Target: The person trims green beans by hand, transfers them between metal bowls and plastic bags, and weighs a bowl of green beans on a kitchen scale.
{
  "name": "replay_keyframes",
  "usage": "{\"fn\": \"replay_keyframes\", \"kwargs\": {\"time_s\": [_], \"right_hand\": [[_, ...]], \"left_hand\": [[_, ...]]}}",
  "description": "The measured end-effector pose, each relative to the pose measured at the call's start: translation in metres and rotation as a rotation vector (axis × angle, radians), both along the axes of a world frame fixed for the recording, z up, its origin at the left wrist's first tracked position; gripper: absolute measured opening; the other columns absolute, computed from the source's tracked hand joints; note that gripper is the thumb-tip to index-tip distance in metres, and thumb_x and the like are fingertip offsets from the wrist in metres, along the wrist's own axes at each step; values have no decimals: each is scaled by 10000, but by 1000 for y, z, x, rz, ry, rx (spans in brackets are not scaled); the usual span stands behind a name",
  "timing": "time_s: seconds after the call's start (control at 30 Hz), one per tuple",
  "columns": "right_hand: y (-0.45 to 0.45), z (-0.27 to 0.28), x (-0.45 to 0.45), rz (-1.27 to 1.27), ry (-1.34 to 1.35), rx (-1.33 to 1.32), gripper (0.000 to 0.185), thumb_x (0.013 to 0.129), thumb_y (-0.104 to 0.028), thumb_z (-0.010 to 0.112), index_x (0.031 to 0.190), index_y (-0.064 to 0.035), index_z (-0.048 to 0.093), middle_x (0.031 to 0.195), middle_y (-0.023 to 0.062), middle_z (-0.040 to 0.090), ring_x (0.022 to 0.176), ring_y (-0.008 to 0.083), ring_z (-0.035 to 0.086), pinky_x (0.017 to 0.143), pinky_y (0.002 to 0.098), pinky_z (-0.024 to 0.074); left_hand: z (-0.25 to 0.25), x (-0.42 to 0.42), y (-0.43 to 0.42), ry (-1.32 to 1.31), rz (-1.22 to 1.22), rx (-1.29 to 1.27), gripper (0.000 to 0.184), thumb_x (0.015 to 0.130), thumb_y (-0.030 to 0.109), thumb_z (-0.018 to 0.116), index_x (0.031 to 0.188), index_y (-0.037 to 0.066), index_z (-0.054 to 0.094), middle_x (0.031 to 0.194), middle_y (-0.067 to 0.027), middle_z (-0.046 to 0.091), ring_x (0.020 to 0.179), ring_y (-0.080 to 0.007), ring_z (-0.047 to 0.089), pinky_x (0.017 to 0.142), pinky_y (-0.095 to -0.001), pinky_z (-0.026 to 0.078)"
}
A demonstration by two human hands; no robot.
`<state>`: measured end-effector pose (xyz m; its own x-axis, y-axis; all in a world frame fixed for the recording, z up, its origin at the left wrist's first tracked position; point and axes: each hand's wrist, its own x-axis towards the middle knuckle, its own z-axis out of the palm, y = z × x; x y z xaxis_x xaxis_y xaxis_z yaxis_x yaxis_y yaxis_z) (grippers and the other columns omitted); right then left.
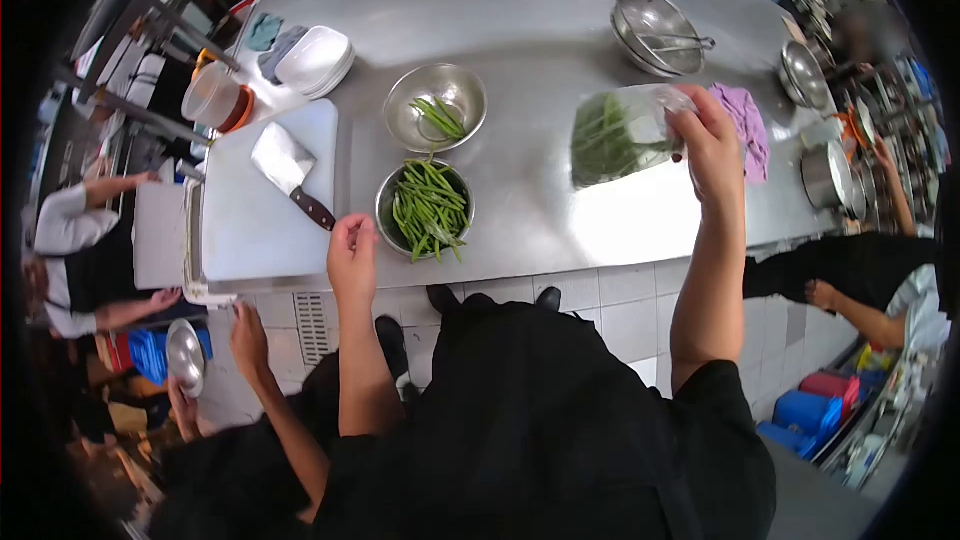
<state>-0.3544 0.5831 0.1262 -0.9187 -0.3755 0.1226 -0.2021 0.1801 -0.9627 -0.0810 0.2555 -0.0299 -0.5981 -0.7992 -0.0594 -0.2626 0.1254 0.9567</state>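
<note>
My right hand grips the gathered top of a clear plastic bag of green vegetables, above the steel table; the bag hides part of its contents in folds and glare. My left hand, fingers curled in, hovers at the table's front edge between a cleaver and a steel bowl heaped with green beans. No object shows in its fingers. The cleaver lies on a white cutting board, its brown handle pointing toward my left hand. Behind the full bowl stands another steel bowl with a few beans.
White dishes are stacked at the back left, beside folded cloths. Steel bowls with a utensil stand at the back right, and a purple cloth lies behind my right hand. Close on my left, a co-worker's hand reaches toward the board.
</note>
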Motion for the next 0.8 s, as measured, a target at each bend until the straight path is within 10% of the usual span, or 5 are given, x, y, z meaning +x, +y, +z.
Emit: {"fn": "replay_keyframes", "kwargs": {"time_s": [0.13, 0.27, 0.37, 0.6, 0.8], "right_hand": [[0, -77, -21, -71, -54, -113, 241, 909, -152, 551, 1110, -44, 627, 748, -3, 592, 607, 50, 506, 492, 221, 385], [17, -236, -43, -67, -76, 549, 316, 870, -223, 548, 1114, -38, 623, 972, 237, 666, 934, 386, 641, 842, 433, 489], [23, -209, -23, -155, -289, 307, 430, 889, -257, 620, 1254, -41, 548, 874, 105, 633, 700, 187, 624, 566, 302, 498], [41, -209, 7, -269, -357, 196, 638, 881, -270, 667, 1408, -33, 396, 951, 101, 596, 652, 130, 588, 489, 263, 468], [23, -193, 30, -370, 436, 492, 624, 781, -143, 687, 1365, -82, 476, 1192, 178, 565, 1009, 310, 580, 885, 415, 475]], "left_hand": [[-4, 19, 29, -2, 76, 24, 232, 957, 240, 608, 1078, 41, 610, 891, -11, 615, 758, -87, 575, 623, -224, 445], [5, 27, 39, 23, 65, 49, 233, 957, 243, 609, 1067, 37, 611, 894, -13, 617, 753, -86, 573, 615, -226, 444], [5, 33, 25, -1, 80, 30, 229, 959, 245, 607, 1056, 38, 613, 897, -14, 619, 750, -83, 573, 623, -221, 441], [11, -43, -29, 8, -85, -281, 333, 951, 245, 610, 1156, -17, 590, 996, -95, 659, 903, -177, 623, 822, -304, 484], [-42, -175, -116, -214, -224, -488, 494, 911, 293, 597, 1299, 0, 514, 1174, -212, 634, 1059, -336, 621, 903, -410, 477]]}}
